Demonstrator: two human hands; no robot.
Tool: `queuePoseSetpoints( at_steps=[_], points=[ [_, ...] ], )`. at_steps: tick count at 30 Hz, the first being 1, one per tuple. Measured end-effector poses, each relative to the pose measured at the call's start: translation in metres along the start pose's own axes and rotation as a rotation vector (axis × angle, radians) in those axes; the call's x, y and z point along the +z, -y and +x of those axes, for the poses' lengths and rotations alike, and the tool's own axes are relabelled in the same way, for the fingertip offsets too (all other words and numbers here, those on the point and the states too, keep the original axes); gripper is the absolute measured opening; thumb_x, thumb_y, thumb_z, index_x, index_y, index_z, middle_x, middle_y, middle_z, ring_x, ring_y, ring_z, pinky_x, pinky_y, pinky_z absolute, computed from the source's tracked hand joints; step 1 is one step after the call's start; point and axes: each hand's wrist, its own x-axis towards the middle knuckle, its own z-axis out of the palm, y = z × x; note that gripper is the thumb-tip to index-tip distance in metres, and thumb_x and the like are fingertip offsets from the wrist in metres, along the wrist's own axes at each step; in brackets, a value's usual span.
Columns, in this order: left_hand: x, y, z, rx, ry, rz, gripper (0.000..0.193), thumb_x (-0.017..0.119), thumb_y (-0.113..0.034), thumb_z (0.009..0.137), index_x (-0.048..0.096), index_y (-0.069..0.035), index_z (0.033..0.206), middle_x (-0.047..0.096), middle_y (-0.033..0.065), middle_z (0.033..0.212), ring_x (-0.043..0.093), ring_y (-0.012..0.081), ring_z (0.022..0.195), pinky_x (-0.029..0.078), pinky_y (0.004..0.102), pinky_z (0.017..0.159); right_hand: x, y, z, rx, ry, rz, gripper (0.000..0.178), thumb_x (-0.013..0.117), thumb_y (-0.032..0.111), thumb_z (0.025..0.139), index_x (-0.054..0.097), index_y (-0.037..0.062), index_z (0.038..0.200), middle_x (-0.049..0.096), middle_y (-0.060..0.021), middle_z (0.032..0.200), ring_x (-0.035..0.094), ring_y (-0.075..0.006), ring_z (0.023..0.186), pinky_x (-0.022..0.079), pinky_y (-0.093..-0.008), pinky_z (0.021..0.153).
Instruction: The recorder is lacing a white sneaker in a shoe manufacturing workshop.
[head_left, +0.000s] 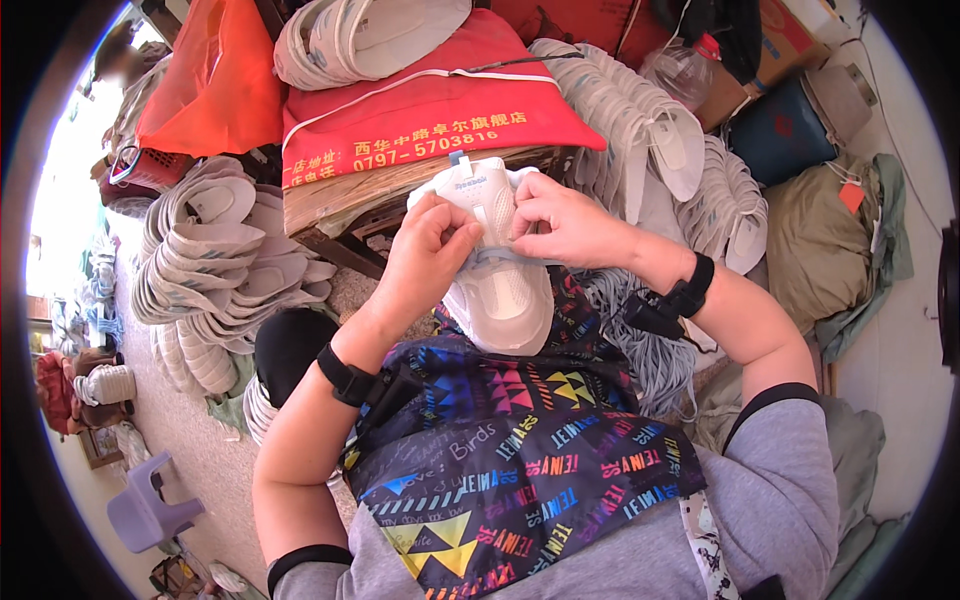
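Observation:
A white shoe upper (500,310) lies over my lap, toe toward me, its tongue end against the edge of a wooden bench (345,200). A pale grey-blue shoelace (497,256) crosses its front, between my hands. My left hand (432,245) is closed at the upper's left side, thumb and fingertips pinched at the lacing. On the opposite side my right hand (572,225) is closed too, fingers curled and pinching near the lace holes. The fingers partly hide where the lace passes through. A patterned dark apron (520,440) covers my lap.
Stacked white uppers (200,250) fill the floor at left, with more stacks (640,130) at right. A red bag (440,120) covers the bench, bearing further uppers (370,40). Grey-blue laces (640,350) hang by my right forearm. A purple stool (155,505) stands lower left.

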Motion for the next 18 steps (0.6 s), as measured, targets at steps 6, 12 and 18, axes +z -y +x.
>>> queuePoseSetpoints(
  at_steps=[6,12,18],
  points=[
    [-0.001,-0.024,-0.008,-0.283,-0.059,-0.699,0.014,0.061,-0.015,0.096,0.061,-0.001,0.095,0.056,-0.0018,0.085,0.048,0.0055,0.075,0.042,0.0227,0.068,0.001,0.062,-0.001,-0.022,-0.159,0.170,0.014,0.070,0.017,0.087,0.066,0.0033,0.088,0.052,-0.0034,0.094,0.057,-0.0116,0.079,0.050,-0.0265,0.070],
    [-0.012,-0.043,0.006,-0.141,-0.144,-0.555,0.012,0.057,-0.016,0.099,0.060,-0.004,0.099,0.058,-0.0045,0.085,0.052,0.0026,0.080,0.045,0.0202,0.073,-0.010,0.073,0.017,0.180,-0.112,0.659,0.013,0.061,0.011,0.096,0.060,0.0006,0.103,0.062,-0.0028,0.088,0.064,-0.0097,0.075,0.055,-0.0245,0.065],
    [0.003,-0.030,0.009,-0.184,-0.203,-0.664,0.014,0.057,-0.014,0.099,0.060,-0.001,0.102,0.066,0.0052,0.091,0.064,0.0103,0.084,0.053,0.0255,0.078,0.012,0.061,0.029,0.196,-0.186,0.671,0.013,0.062,0.007,0.093,0.059,-0.0020,0.103,0.064,-0.0073,0.086,0.065,-0.0117,0.070,0.055,-0.0263,0.061]
  ],
)
